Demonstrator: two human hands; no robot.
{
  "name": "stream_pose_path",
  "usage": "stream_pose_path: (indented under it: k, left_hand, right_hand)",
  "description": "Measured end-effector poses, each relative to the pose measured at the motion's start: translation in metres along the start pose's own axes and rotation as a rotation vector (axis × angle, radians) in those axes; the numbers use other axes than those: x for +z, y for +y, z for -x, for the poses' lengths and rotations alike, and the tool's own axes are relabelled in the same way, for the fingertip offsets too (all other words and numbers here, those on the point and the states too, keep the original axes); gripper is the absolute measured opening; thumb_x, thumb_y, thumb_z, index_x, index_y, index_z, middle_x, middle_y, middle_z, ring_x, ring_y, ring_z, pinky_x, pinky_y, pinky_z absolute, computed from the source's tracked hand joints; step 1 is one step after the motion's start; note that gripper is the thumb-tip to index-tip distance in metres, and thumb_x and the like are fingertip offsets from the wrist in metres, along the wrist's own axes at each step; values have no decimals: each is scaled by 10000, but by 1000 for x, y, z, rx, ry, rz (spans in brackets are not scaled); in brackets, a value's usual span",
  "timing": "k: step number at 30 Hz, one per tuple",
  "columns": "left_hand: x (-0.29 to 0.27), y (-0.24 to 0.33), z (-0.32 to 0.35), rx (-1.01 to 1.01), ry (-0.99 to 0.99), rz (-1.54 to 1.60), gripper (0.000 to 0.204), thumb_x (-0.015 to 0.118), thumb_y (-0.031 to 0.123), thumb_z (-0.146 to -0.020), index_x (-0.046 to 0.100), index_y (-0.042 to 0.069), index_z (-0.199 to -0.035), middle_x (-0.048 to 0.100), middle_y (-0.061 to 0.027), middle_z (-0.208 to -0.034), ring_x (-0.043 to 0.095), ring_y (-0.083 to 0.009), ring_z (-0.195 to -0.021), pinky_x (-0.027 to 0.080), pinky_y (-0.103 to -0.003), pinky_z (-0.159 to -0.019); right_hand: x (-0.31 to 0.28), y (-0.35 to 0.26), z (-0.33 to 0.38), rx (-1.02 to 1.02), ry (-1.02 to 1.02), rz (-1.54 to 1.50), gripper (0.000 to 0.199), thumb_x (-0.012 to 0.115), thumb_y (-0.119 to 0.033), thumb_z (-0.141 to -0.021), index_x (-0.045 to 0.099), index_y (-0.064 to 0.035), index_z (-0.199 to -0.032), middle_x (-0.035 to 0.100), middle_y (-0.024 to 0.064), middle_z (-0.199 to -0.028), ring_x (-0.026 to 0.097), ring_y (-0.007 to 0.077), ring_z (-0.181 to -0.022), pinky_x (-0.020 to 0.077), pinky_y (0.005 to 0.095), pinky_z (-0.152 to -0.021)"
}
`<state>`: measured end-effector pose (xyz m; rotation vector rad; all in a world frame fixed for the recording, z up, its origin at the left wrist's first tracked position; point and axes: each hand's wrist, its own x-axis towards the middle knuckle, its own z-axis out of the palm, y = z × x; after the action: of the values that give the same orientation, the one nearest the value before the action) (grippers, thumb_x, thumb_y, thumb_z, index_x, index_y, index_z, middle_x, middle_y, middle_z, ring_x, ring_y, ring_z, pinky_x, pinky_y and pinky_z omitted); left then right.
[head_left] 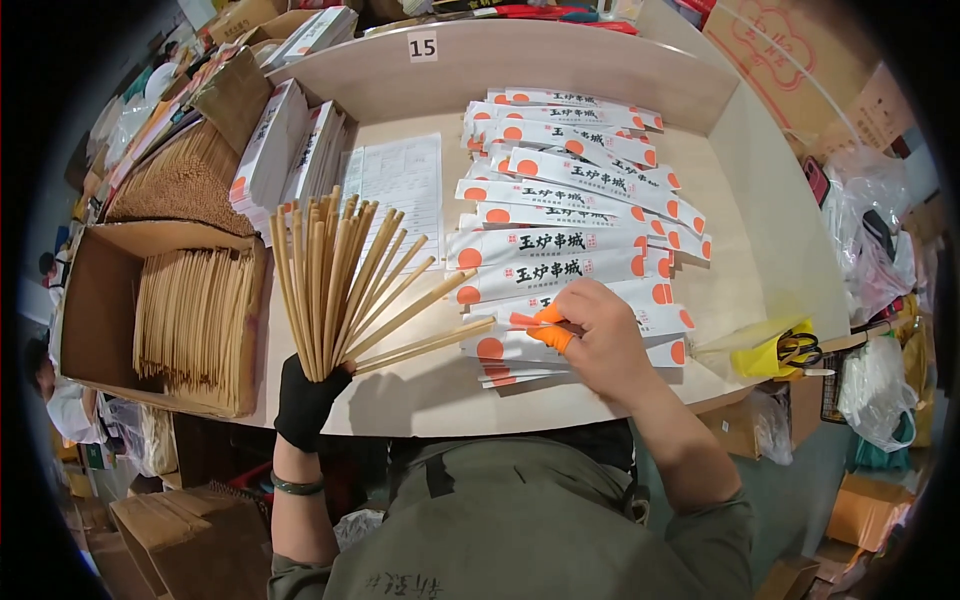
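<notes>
Cluttered packing station, pale worktop (420, 400) walled on three sides. Right half: a big overlapping spread of white paper sleeves with orange dots (575, 200), plenty apparently filled already. Far left, an open cardboard box (95, 300) holds a thick stack of bare wooden chopsticks (195, 325), so lots looks left. Now the left hand (305, 400), black-gloved, clenched round a fanned bundle of chopsticks (335, 280). Right hand (595, 340), orange finger cots on, pinches the tips of a pair at the nearest sleeve (560, 345).
</notes>
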<state>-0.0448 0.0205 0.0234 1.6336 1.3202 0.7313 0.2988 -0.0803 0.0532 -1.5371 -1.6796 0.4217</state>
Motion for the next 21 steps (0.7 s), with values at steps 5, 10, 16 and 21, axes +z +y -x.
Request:
stream_pose_path:
  k: [5, 10, 16, 21]
  left_hand:
    - [-1, 1, -4, 124, -41, -83, 141, 717, 124, -794, 640, 6, -792, 609, -30, -658, 549, -104, -578, 416, -249, -518]
    - [73, 33, 2, -60, -94, 724, 140, 650, 93, -847, 592, 12, -945, 587, -8, -784, 543, -116, -645, 477, -262, -630]
    - [100, 55, -9, -107, 193, 737, 113, 623, 100, -861, 602, 17, -934, 579, -23, -785, 572, -111, -681, 452, -234, -563]
    - [83, 16, -11, -36, 129, 493, 190, 636, 155, -841, 595, 34, -981, 585, -7, -799, 542, -92, -665, 413, -225, -554]
  right_hand:
    - [-1, 6, 2, 15, -93, -31, 169, 759, -108, -729, 629, -19, -791, 556, 66, -762, 526, 235, -683, 441, 331, -603]
    - [29, -21, -19, -534, -112, 269, 229, 714, -181, -756, 664, -43, -932, 599, 60, -840, 575, 256, -785, 472, 361, -681]
    - [27, -7, -25, -432, 147, 425, 290, 652, -136, -714, 631, -28, -983, 584, 98, -902, 570, 259, -831, 463, 362, -699]
    - [48, 9, 28, -476, -169, 547, 239, 638, -92, -713, 612, 12, -926, 535, 88, -812, 552, 220, -760, 435, 327, -612]
